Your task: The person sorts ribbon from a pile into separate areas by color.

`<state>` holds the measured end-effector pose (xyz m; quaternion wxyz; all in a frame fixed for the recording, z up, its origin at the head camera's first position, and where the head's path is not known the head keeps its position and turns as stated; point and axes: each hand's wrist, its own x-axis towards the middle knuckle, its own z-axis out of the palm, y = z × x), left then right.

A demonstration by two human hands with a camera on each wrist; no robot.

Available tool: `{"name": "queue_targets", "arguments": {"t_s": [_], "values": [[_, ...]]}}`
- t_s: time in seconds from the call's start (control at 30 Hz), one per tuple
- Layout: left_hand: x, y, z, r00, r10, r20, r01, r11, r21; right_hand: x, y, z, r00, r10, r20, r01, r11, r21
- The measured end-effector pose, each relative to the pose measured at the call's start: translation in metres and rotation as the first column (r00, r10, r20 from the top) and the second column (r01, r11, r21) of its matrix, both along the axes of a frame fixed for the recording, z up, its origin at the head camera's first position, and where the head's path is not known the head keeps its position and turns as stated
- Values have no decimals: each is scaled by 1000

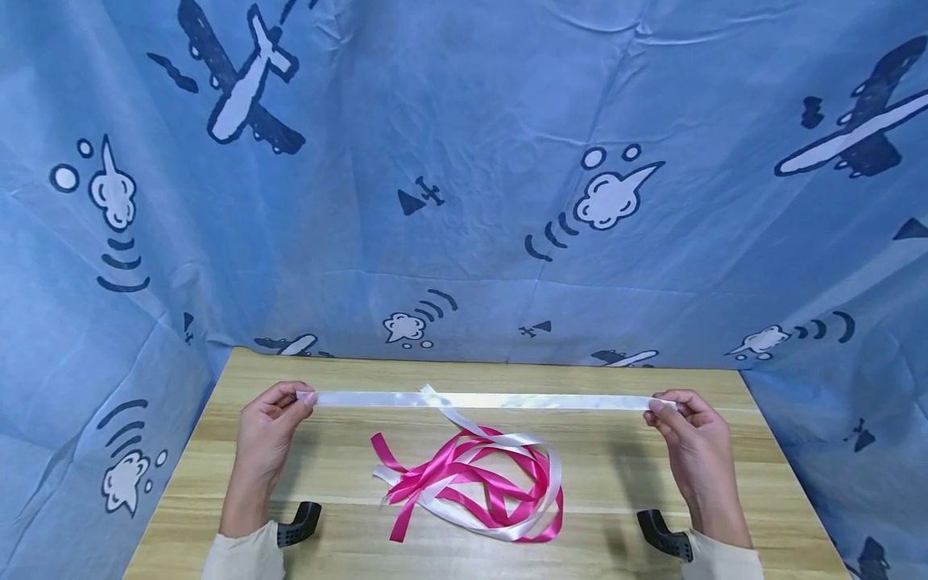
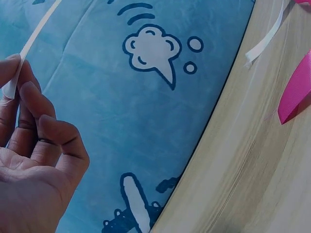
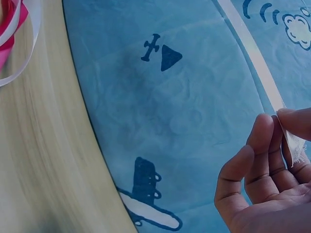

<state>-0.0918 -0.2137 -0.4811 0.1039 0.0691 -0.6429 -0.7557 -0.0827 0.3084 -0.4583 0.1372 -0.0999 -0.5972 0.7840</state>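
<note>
A white ribbon (image 1: 493, 400) is stretched taut and nearly level between both hands. The left hand (image 1: 270, 427) pinches one end between thumb and fingers; in the left wrist view that hand (image 2: 41, 145) has a short tip of ribbon (image 2: 36, 30) below the pinch. The right hand (image 1: 692, 439) pinches the other end, and in the right wrist view a frayed tip of ribbon (image 3: 260, 63) shows past the thumb of the hand (image 3: 267, 179). Beneath the stretched strip, pink ribbon (image 1: 500, 487) lies in loose loops with white ribbon (image 1: 555, 475).
The wooden table (image 1: 362, 560) bears the ribbon pile near its middle. A blue curtain (image 1: 464, 161) printed with planes and clouds hangs behind the table and at both sides. Black curved pieces (image 1: 300, 524) are at both wrists.
</note>
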Motion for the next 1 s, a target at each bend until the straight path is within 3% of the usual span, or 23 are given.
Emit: {"name": "queue_targets", "arguments": {"t_s": [0.3,0.53,0.8,1.0], "values": [[-18,4,-2,995,20,94,-8,992,-123,-8,4,-3,995,-21,93,17,999,41],[-40,10,-7,980,44,196,-1,977,-211,-30,5,-7,964,-97,247,58,985,161],[-66,12,-23,969,21,247,46,964,-260,-54,5,-21,941,-122,316,55,975,215],[-80,10,-40,957,9,290,90,941,-326,-65,7,-37,924,-135,358,29,958,286]]}}
